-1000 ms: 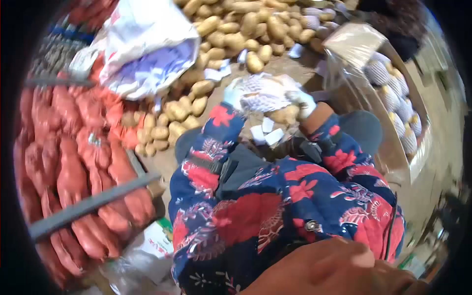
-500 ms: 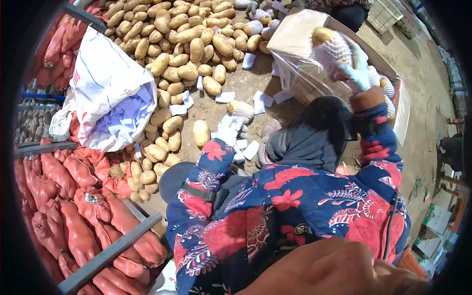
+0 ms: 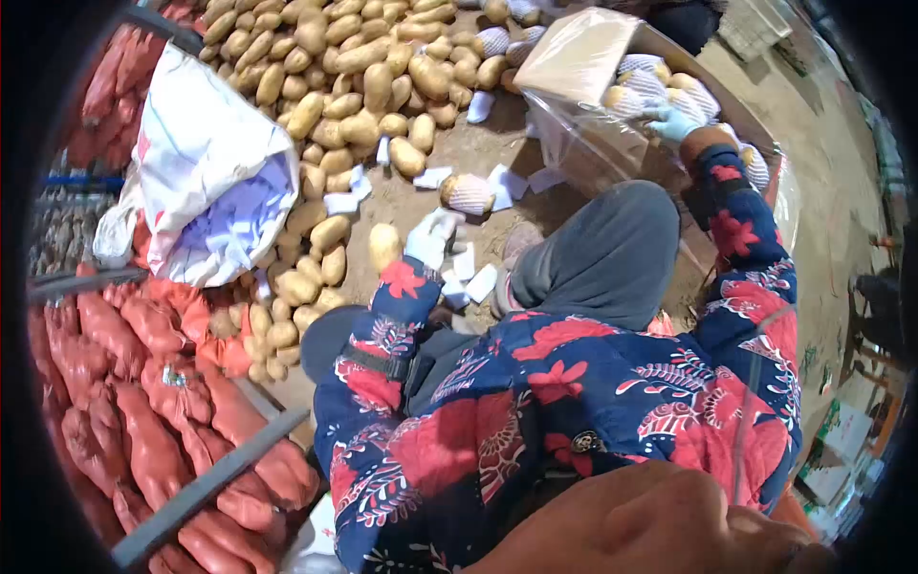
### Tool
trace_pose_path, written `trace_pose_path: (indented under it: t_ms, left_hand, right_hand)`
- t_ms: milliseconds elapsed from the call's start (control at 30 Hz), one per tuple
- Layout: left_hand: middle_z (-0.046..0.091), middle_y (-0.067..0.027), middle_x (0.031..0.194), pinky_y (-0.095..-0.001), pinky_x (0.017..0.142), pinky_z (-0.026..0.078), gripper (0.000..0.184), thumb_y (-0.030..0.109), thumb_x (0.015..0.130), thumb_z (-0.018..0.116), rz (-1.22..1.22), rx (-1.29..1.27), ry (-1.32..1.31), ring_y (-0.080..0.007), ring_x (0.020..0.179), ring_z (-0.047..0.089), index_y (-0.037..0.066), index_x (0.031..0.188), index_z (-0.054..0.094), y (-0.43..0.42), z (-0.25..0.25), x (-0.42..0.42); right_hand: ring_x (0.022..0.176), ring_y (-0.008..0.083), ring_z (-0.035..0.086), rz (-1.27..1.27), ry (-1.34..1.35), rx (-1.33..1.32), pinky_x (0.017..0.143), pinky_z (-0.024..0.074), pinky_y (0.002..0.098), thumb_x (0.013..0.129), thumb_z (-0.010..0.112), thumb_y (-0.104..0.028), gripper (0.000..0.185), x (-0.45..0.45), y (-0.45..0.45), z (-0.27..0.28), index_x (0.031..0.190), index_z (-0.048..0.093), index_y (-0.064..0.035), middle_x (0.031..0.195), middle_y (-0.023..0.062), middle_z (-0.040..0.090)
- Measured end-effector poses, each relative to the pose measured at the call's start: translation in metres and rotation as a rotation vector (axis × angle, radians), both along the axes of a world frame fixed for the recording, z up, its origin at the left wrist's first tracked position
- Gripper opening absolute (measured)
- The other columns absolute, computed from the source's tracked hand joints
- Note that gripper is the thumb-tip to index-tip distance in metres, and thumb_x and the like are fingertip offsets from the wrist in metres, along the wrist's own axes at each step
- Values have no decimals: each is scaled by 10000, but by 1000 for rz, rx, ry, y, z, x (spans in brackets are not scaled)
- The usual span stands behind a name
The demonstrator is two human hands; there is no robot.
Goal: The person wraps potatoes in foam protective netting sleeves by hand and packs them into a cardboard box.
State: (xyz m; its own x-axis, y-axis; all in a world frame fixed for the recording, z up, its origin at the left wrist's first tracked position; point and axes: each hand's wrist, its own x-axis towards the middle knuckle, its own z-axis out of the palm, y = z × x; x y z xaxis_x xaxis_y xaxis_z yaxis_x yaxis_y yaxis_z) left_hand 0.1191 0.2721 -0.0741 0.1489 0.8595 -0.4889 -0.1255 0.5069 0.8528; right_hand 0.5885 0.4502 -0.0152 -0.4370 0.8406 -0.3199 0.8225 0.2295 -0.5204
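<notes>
My right hand (image 3: pixel 675 123), in a pale glove, is inside the cardboard box (image 3: pixel 580 59), fingers stretched out beside a potato in a white foam net (image 3: pixel 623 101). Several other netted potatoes lie around it there. My left hand (image 3: pixel 432 239), also gloved, is low over the ground with its fingers apart and nothing visible in them. Just beyond its fingertips lies a netted potato (image 3: pixel 469 194) on the dirt. A bare potato (image 3: pixel 385 247) rests to the left of this hand. White foam pieces (image 3: pixel 461 277) lie to its right.
A large heap of bare potatoes (image 3: pixel 363 86) spreads across the far ground. Left of it, a white sack (image 3: pixel 206 124) holds pale foam pieces. Filled red net bags (image 3: pixel 143 430) are stacked behind a metal bar (image 3: pixel 215 488). A crate (image 3: pixel 753 27) stands at the far right.
My right hand has lowered a netted potato into the box and loosened its fingers. My left hand has drawn back from the other netted potato, which now lies on the ground.
</notes>
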Motion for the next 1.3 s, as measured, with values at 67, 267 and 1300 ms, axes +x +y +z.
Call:
trace_pose_path:
  t_ms: [67, 267, 1300]
  left_hand:
    - [584, -49, 782, -265, 577, 470, 229, 250, 879, 502, -22, 488, 245, -124, 620, 568, 59, 994, 556, 3, 0, -24]
    - [568, -95, 829, -315, 642, 487, 398, 343, 857, 522, 283, 381, 130, -180, 714, 566, -22, 1016, 520, -17, 87, -96]
    - [601, -86, 882, -264, 739, 459, 309, 183, 821, 595, 130, 145, 579, -120, 830, 559, -31, 1036, 535, -21, 71, -106]
  right_hand:
    - [1053, 298, 500, -31, -67, 212, 914, 373, 352, 771, 552, -223, 348, -48, -8, 21, 1090, 575, -86, 1110, 183, 544]
    - [804, 212, 603, -117, 588, 349, 751, 464, 288, 787, 584, -197, 244, -250, -82, 40, 989, 613, -64, 879, 111, 626]
    - [867, 198, 571, 418, 1037, -33, 771, 450, 303, 717, 613, -66, 149, -411, -118, -24, 863, 639, -53, 941, 89, 607]
